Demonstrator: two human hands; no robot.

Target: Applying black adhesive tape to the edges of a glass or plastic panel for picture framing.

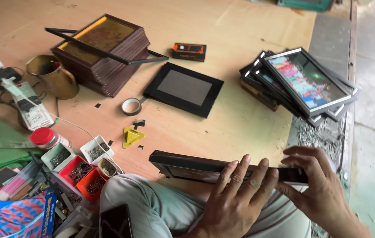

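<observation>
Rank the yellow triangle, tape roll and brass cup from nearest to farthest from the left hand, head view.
From the left hand:
1. Yellow triangle, up-left, nearest.
2. Tape roll, beyond the triangle.
3. Brass cup, far left, farthest.

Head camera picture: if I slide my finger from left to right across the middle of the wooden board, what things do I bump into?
Brass cup → stack of brown picture frames → roll of tape → flat black frame → pile of black frames with a colourful picture on top.
</observation>
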